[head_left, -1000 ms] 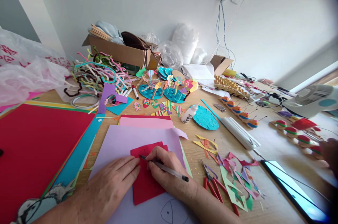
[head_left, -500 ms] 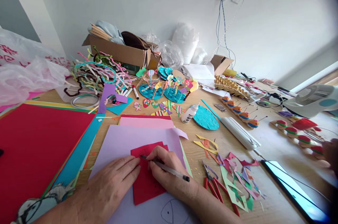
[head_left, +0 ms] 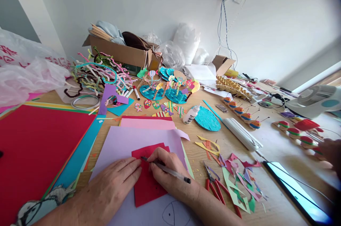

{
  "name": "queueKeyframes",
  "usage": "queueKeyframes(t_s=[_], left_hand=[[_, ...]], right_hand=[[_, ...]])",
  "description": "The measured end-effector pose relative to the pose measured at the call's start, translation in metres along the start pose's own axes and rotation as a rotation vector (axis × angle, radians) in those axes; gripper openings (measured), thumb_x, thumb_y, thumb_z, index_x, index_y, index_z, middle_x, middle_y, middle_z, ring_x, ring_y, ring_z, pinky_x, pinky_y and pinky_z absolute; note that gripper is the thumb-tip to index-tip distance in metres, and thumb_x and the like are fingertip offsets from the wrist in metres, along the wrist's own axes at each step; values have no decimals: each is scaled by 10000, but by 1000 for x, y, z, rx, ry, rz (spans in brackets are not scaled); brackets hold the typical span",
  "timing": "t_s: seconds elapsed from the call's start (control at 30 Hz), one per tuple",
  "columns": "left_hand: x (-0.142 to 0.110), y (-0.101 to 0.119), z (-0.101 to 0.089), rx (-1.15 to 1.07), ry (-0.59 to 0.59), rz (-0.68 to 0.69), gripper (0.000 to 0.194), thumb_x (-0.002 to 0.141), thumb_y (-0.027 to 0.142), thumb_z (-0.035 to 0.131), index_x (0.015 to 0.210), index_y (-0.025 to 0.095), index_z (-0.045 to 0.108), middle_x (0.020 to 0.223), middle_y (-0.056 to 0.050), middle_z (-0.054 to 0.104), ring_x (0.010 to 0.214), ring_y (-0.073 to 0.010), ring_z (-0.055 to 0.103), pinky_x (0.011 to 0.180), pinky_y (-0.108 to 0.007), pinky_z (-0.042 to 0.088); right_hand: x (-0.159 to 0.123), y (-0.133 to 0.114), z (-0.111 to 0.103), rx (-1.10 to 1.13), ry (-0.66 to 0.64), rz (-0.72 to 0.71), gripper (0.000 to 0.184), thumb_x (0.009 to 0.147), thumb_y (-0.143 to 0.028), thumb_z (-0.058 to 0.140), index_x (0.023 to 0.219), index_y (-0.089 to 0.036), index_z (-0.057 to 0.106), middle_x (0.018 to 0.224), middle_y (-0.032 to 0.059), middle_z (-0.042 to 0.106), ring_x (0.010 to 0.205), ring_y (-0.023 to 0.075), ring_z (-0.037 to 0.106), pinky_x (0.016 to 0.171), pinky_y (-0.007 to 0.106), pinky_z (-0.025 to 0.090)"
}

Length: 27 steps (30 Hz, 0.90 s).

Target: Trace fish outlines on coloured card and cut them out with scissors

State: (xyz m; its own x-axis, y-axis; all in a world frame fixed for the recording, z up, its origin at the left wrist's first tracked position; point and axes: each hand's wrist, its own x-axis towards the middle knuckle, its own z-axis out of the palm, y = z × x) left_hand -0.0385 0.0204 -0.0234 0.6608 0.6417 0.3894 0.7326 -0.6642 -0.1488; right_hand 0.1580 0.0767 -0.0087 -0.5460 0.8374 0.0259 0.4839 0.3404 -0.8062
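Head view: right hand [head_left: 169, 172] pinches pen [head_left: 173, 172], tip on red paper [head_left: 149, 192], near centre. Left hand [head_left: 114, 181] lies flat, fingers together, on the red paper's left part. Red paper sits on lavender sheet [head_left: 112, 148]. Right of it: red-handled pliers [head_left: 213, 183], paper scraps [head_left: 239, 176]. Far: glue bottle [head_left: 190, 115]. Left: large red sheet [head_left: 39, 140].

The left hand [head_left: 117, 179] lies palm down, fingers extended and close together, its forearm slanting in from the lower left. The right hand [head_left: 167, 171] is curled in a pinched writing grip.
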Motion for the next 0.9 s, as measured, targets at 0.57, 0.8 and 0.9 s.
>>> queueKeyframes(t_s=[0.57,0.8,0.9], left_hand=[[5,1,-4,53,-4,24,538,699,-67,282,1037,131,650,1033,-44,727,910,-149,675,812,-239,550],[2,0,-5,20,0,11,527,718,-49,286,1076,144,623,1066,-41,713,946,-150,657,865,-253,527],[1,0,-5,33,25,20,518,718,-46,281,1055,138,629,1035,-42,723,914,-150,668,837,-248,539]], right_hand=[[0,0,0,-2,-1,3,150,742,-96,484,821,-193,568,630,-36,563,563,107,505,544,199,393],[0,-2,-1,-16,2,18,155,732,-92,484,812,-194,569,629,-34,568,568,111,516,551,205,401],[0,-1,-1,-6,-2,9,168,731,-91,482,826,-193,574,647,-28,581,578,112,520,552,205,400]])
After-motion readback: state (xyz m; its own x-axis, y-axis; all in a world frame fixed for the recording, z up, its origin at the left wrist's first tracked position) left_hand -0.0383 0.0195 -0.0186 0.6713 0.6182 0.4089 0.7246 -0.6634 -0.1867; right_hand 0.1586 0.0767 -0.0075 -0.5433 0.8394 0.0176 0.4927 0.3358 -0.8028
